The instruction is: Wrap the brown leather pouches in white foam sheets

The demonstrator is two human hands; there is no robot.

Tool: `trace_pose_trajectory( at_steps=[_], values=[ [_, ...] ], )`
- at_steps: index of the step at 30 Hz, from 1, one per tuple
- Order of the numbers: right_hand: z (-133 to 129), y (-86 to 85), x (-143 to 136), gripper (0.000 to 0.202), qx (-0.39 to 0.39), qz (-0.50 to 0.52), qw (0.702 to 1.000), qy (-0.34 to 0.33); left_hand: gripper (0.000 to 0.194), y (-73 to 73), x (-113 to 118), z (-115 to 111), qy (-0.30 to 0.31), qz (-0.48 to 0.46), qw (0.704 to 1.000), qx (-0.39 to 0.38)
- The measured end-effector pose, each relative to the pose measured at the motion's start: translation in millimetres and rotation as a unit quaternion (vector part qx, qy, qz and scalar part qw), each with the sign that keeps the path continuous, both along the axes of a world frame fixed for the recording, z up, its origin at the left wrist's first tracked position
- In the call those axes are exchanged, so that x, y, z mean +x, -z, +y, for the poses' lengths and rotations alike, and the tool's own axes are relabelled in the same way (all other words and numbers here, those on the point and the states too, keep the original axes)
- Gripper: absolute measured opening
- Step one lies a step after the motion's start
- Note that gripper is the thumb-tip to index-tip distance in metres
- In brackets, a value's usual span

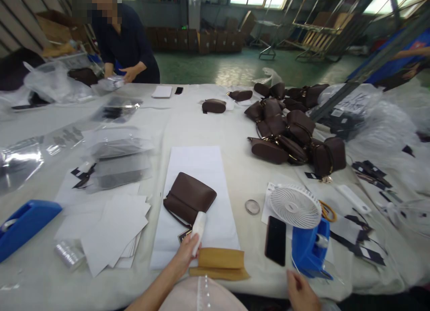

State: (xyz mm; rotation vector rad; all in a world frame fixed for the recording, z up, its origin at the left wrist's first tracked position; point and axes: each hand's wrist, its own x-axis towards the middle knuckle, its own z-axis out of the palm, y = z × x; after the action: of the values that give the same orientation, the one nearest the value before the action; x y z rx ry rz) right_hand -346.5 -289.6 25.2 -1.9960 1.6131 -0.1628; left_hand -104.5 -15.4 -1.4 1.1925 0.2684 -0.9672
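Note:
My left hand [186,253] is closed around a narrow white wrapped bundle [199,226], whose upper end overlaps the near edge of a dark brown leather bag [191,194]. What is inside the wrapping is hidden. The bag lies tilted on a white paper sheet [204,161], with a dark tag [183,236] beside my fingers. My right hand [300,293] is at the near table edge, fingers curled together, close to a blue tape dispenser [304,253]. Whatever its fingers may hold is too small to make out. A folded tan piece [221,259] lies between my hands.
A phone [275,240], a white fan [295,206] and a tape roll [252,206] lie to the right. Several brown bags [273,123] are heaped beyond. White cards [107,230] and clear plastic sleeves [121,168] lie left. Across the table stands a person [126,42].

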Motion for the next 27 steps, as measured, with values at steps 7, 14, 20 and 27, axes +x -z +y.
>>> trace_pose_trajectory(
  at_steps=[7,14,20,27],
  values=[
    [101.9,-27.8,170.9,0.034,0.279,-0.241,0.874,-0.315,0.055,0.1,3.2,-1.0,0.038,-0.073,0.996,0.030],
    [128.4,-8.2,215.5,0.028,0.271,-0.212,0.856,-0.386,0.058,-8.2,8.4,-6.4,0.045,-0.117,0.990,0.063],
    [131.5,4.3,223.4,0.032,0.234,-0.160,0.883,-0.373,0.063,-3.9,11.4,-14.1,0.020,-0.127,0.986,0.106],
    [124.8,8.6,217.4,0.032,0.345,-0.252,0.840,-0.333,0.061,-11.0,11.5,-23.6,-0.044,-0.048,0.997,0.027]
  ],
)
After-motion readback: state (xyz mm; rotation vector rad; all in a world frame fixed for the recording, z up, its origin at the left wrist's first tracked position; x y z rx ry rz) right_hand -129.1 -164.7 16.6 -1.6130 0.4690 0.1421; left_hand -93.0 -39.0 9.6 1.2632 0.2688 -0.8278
